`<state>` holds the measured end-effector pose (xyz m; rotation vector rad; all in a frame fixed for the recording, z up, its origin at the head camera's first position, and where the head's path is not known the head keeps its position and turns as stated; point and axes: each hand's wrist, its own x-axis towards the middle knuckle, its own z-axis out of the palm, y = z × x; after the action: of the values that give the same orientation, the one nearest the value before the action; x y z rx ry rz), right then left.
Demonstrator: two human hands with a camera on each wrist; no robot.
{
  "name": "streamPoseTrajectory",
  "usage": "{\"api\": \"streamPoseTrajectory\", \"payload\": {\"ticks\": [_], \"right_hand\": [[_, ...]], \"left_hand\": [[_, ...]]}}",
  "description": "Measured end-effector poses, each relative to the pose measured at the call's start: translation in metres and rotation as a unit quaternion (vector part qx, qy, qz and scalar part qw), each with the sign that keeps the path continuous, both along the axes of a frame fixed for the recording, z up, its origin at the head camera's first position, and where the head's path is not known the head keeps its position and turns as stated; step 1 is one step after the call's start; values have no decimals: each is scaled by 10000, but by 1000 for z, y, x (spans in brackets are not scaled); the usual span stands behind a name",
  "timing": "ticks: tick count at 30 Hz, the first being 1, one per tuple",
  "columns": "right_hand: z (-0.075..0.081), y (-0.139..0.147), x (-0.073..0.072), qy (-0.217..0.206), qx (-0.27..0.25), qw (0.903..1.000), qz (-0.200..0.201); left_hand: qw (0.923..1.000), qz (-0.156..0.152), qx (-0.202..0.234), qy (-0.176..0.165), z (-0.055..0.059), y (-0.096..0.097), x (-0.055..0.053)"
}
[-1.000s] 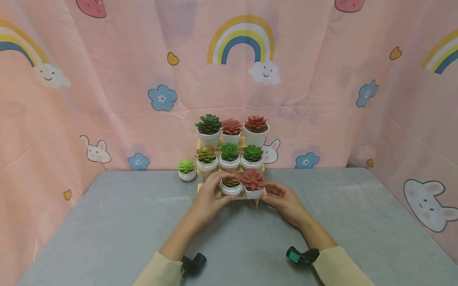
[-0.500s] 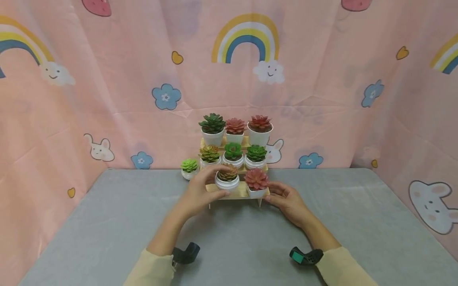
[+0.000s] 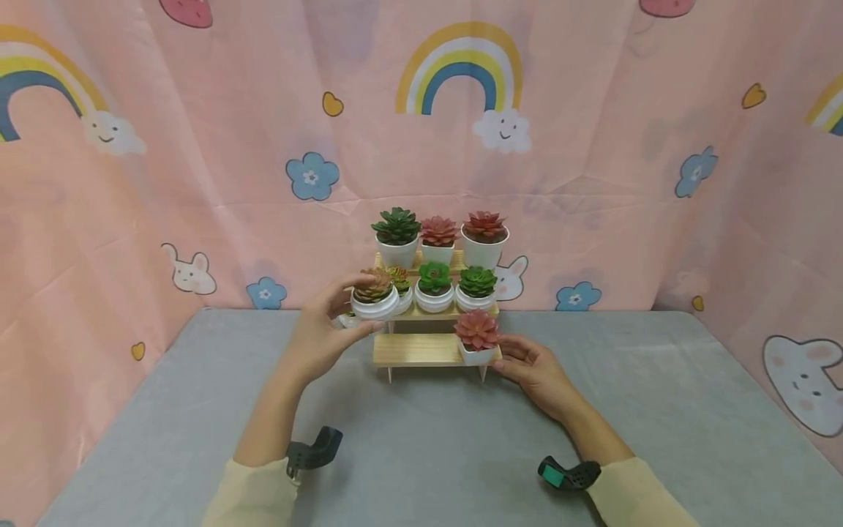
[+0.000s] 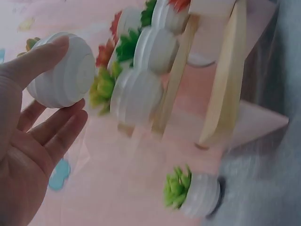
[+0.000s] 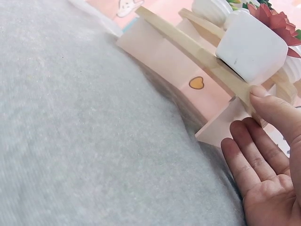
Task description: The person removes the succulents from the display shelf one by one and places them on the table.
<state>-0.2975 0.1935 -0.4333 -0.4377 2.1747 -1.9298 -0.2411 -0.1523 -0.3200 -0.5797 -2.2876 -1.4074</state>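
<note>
My left hand [image 3: 317, 333] holds a brownish-orange succulent in a round white ribbed pot [image 3: 374, 306], thumb and fingers on either side of the pot. In the head view it overlaps the yellow-green succulent [image 3: 400, 279] on the middle tier. The three-tier wooden plant stand [image 3: 413, 351] has a pink succulent in a square white pot [image 3: 477, 337] at the right of its bottom tier. My right hand [image 3: 538, 375] pinches that tier's right end, the thumb [image 5: 270, 106] at the board's edge and fingertips beneath. A small light-green succulent [image 4: 190, 192] stands on the table, mostly hidden in the head view.
Two green succulents, one of them [image 3: 435, 282] in the middle, share the second tier. Three larger potted ones, including a dark green one [image 3: 397, 234], line the top tier. A pink printed curtain [image 3: 579, 146] hangs behind the grey table [image 3: 461, 454].
My left hand has lifted the brownish-orange succulent off the bottom tier and carried it left and up. My right hand stays at the stand's right end. The head view has shifted slightly.
</note>
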Motion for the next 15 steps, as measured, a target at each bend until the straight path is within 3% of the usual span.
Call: {"api": "streamPoseTrajectory", "payload": {"ticks": [10, 15], "right_hand": [[-1, 1, 0, 157, -111, 9997, 135], [0, 0, 0, 154, -21, 9998, 81]], "left_hand": [[9918, 1196, 433, -143, -24, -40, -19], [9868, 1465, 631, -272, -38, -53, -28]]}}
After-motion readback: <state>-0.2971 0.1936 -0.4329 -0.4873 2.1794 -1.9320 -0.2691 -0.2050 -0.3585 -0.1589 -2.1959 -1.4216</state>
